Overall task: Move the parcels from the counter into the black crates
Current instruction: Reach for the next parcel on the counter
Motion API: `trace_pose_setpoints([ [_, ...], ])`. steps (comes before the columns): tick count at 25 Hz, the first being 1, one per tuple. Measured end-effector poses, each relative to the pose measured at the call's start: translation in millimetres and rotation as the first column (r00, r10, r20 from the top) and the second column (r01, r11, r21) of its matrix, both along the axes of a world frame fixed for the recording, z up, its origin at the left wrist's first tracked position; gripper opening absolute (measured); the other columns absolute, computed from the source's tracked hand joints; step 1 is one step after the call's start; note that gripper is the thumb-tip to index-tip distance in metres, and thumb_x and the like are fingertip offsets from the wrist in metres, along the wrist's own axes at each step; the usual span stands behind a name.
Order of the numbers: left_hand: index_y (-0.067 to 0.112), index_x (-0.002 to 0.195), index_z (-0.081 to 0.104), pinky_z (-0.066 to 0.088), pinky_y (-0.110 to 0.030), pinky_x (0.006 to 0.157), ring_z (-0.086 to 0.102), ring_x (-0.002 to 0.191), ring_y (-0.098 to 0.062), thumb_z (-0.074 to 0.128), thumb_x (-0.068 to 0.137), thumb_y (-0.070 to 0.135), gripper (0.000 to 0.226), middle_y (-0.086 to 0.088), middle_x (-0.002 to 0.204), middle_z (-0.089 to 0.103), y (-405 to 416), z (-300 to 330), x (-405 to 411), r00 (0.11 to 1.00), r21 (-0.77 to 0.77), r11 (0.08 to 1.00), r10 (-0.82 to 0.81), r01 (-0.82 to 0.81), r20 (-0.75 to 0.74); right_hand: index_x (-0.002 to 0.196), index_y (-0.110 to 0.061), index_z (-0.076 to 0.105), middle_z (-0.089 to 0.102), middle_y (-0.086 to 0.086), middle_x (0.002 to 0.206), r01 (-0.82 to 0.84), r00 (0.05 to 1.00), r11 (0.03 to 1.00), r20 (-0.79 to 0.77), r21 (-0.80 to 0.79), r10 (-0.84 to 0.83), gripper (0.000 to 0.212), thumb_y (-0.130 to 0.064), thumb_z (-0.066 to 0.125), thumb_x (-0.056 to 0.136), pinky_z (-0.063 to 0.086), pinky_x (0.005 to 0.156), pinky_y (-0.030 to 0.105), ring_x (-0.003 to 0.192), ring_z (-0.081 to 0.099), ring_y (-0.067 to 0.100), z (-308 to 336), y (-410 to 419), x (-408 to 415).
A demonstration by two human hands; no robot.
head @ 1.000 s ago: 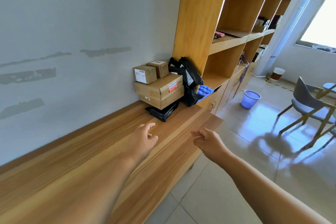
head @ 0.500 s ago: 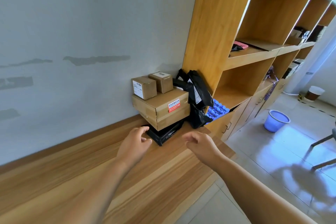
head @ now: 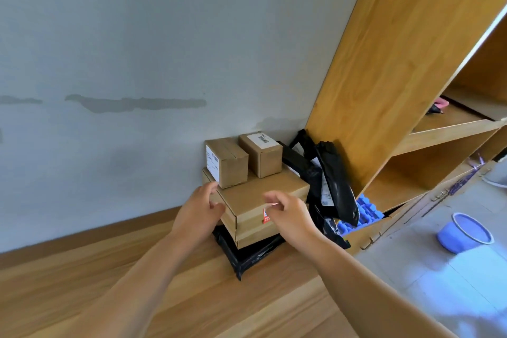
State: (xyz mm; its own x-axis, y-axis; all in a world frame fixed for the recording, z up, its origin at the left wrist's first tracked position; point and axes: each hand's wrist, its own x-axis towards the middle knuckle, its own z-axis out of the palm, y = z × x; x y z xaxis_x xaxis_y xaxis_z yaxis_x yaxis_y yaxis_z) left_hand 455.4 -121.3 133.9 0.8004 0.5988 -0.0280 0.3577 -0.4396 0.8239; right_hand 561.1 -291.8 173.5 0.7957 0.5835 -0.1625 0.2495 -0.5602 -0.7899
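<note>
Parcels stacked at far end of wood counter (head: 142, 282), in corner btwn grey wall (head: 137, 35) & shelf unit (head: 397, 63).

Stack, bottom up: flat black mailer (head: 248, 254) on counter, near corner sticking out toward camera. On it 2 flat cartons; top big carton (head: 260, 195) has red/white sticker on near face, partly hidden by R hand. On top of big carton, 2 small boxes side by side, apart: left box (head: 229, 162) w/ white label on left face, right box (head: 262, 153) w/ barcode label on top.

Right of stack: black poly bags (head: 333, 178) leaning against shelf unit side. Blue moulded tray (head: 363, 210) pokes out just right of the bags, at bottom shelf.

Left hand (head: 199, 210): at left near corner of big carton, fingers curled, thumb up near base of left box. Touching carton edge, it seems; firm grip — can't tell.
Right hand (head: 288, 214): in front of big carton's near face, fingers loosely curled, thumb & index close together, holding nothing visible. Contact w/ carton — can't tell.

Floor, far right: blue bucket (head: 463, 233), well apart from counter. Pink item (head: 441, 103) on upper shelf. Crates not in view.
</note>
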Motion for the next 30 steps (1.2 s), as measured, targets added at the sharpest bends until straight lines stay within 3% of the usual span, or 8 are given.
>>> trace_pose_setpoints([
  [7,0.024,0.146,0.031,0.047,-0.033,0.091,0.053,0.113,-0.013,0.053,0.092,0.027,0.058,0.003,0.139,0.045,29.5,5.7,44.2,0.992,0.036,0.992,0.125,-0.124,-0.028,0.145,-0.038,0.031,0.038,-0.005,0.144,-0.15,0.986,0.989,0.076,-0.002,0.15,0.062,-0.014,0.051,0.091,0.045,0.068,0.016,0.109,0.051,0.008,-4.9,74.5,55.2],
  [12,0.023,0.151,0.021,0.043,-0.032,0.094,0.049,0.126,-0.022,0.052,0.094,0.03,0.066,-0.003,0.148,0.04,37.1,7.5,81.3,0.969,0.054,0.977,0.212,-0.207,-0.127,0.151,-0.036,0.018,0.026,-0.004,0.152,-0.301,0.946,0.953,0.111,-0.046,0.304,0.072,-0.012,0.053,0.093,0.039,0.087,0.024,0.124,0.046,0.017,-11.9,101.5,89.8],
  [15,0.019,0.151,0.022,0.04,-0.036,0.103,0.047,0.129,-0.024,0.053,0.094,0.027,0.066,-0.006,0.151,0.037,31.8,3.5,99.4,0.946,-0.055,0.954,0.285,-0.296,-0.158,0.151,-0.036,0.018,0.028,-0.005,0.153,-0.385,0.916,0.922,0.103,-0.038,0.387,0.072,-0.012,0.053,0.093,0.037,0.092,0.022,0.13,0.042,0.016,-19.2,102.6,110.4],
  [18,0.02,0.145,0.037,0.043,-0.035,0.1,0.054,0.121,-0.023,0.055,0.092,0.022,0.056,-0.006,0.142,0.049,20.2,-0.5,113.6,0.931,-0.129,0.926,0.335,-0.354,-0.146,0.151,-0.035,0.021,0.035,-0.003,0.15,-0.496,0.862,0.867,0.095,-0.044,0.498,0.07,-0.013,0.053,0.093,0.041,0.102,0.028,0.128,0.044,0.016,-24.3,101.0,130.2],
  [21,0.025,0.147,0.033,0.041,-0.029,0.094,0.05,0.123,-0.023,0.055,0.092,0.02,0.059,-0.006,0.144,0.046,1.7,0.1,117.8,0.898,-0.192,0.877,0.427,-0.44,-0.11,0.149,-0.031,0.029,0.042,-0.003,0.145,-0.524,0.848,0.852,0.085,-0.027,0.524,0.064,-0.014,0.054,0.092,0.04,0.104,0.029,0.127,0.046,0.016,-25.8,93.9,137.7],
  [26,0.035,0.138,0.042,0.042,-0.024,0.071,0.056,0.092,-0.012,0.052,0.093,0.014,0.05,-0.003,0.128,0.051,-26.3,34.9,113.6,0.818,-0.297,0.801,0.567,-0.519,0.101,0.122,-0.026,0.051,0.06,-0.005,0.115,-0.48,0.867,0.849,-0.029,0.219,0.498,0.041,-0.005,0.054,0.088,0.043,0.078,0.011,0.099,0.056,0.007,-6.5,80.0,137.7],
  [28,0.038,0.13,0.047,0.04,-0.021,0.072,0.054,0.093,-0.005,0.051,0.095,0.017,0.042,0.003,0.123,0.048,-34.9,55.3,107.0,0.781,-0.328,0.786,0.597,-0.525,0.181,0.113,-0.028,0.052,0.06,-0.008,0.109,-0.464,0.869,0.829,-0.018,0.312,0.494,0.036,-0.001,0.054,0.088,0.041,0.072,0.004,0.098,0.058,0.005,6.8,77.8,134.5],
  [30,0.037,0.123,0.05,0.035,-0.024,0.082,0.05,0.103,-0.009,0.052,0.096,0.024,0.03,0.006,0.122,0.047,-40.6,71.3,101.1,0.741,-0.362,0.77,0.624,-0.526,0.248,0.108,-0.027,0.055,0.062,-0.008,0.108,-0.454,0.875,0.806,0.018,0.379,0.484,0.033,0.0,0.053,0.088,0.042,0.074,0.006,0.099,0.059,0.005,21.5,76.9,130.0],
])
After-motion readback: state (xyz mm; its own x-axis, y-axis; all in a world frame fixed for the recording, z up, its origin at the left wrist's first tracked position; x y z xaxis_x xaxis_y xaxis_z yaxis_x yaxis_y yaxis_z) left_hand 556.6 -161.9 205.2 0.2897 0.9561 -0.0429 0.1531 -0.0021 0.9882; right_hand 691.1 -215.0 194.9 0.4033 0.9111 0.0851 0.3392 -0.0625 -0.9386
